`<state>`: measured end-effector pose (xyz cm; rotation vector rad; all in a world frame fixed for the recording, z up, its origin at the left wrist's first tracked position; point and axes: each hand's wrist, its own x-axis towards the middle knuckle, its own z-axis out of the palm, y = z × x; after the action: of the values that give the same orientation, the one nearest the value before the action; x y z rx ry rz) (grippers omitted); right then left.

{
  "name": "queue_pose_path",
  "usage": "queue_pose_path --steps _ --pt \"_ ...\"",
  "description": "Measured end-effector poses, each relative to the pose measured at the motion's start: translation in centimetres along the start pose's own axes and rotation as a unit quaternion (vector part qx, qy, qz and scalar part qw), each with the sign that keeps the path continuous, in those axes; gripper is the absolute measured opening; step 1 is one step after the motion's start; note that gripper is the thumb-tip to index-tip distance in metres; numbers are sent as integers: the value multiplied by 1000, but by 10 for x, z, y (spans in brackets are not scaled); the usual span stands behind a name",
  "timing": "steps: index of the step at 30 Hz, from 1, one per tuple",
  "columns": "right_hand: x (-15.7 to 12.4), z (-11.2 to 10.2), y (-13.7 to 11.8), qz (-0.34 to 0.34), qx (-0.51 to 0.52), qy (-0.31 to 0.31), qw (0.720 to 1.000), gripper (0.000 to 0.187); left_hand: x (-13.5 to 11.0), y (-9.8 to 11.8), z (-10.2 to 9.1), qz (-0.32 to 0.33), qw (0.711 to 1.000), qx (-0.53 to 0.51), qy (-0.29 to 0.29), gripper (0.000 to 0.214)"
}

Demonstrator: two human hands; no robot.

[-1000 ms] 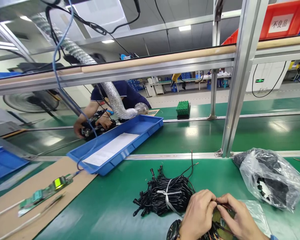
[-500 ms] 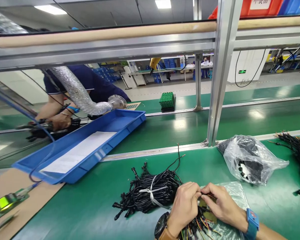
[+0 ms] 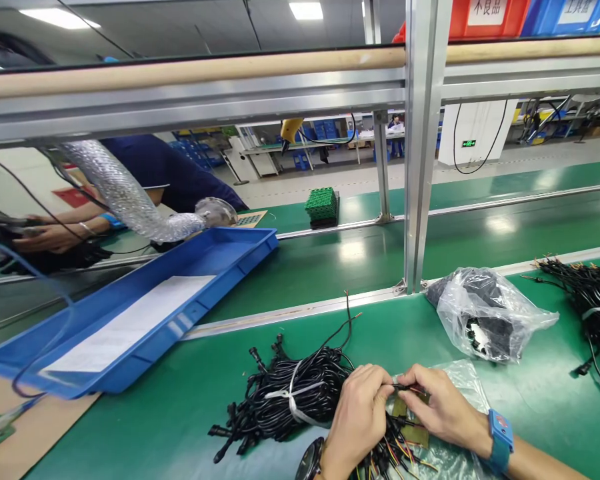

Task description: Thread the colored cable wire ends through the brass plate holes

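My left hand (image 3: 356,415) and my right hand (image 3: 440,407) meet at the bottom centre, both pinching a thin black wire (image 3: 403,387) between fingertips. Beneath them lies a small greenish circuit board (image 3: 414,432) with coloured wires (image 3: 397,453) on a clear plastic sheet (image 3: 463,379). A bundle of black cables (image 3: 293,399), tied with a white strap, lies just left of my left hand. A watch sits on my left wrist, a blue wristband on my right.
A blue tray (image 3: 145,313) with white paper stands at left. A plastic bag of black parts (image 3: 485,313) lies right of centre, another cable bundle (image 3: 593,300) far right. A metal post (image 3: 420,153) rises behind. Across the belt another person's hands (image 3: 50,235) work by a foil duct (image 3: 130,200).
The view has swung right and down: tray and cable bundle shifted left, the far-right cable bundle came into sight. My hands keep pinching the wire over the board.
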<state>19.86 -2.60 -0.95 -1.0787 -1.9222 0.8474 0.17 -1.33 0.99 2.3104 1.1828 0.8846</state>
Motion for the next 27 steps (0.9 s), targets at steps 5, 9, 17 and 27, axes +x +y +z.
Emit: queue_pose_path --steps 5,9,17,27 --pt "1 2 -1 -2 10 1 1000 10 -1 1 4 -14 1000 -6 25 25" --pt "2 6 0 -1 20 -6 1000 10 -1 2 4 -13 999 -3 31 23" --pt "4 6 -5 -13 23 -5 1000 11 0 2 1 -20 999 -32 16 25" --pt "3 -15 -8 -88 -83 -21 992 32 3 7 -7 -8 1000 -22 14 23"
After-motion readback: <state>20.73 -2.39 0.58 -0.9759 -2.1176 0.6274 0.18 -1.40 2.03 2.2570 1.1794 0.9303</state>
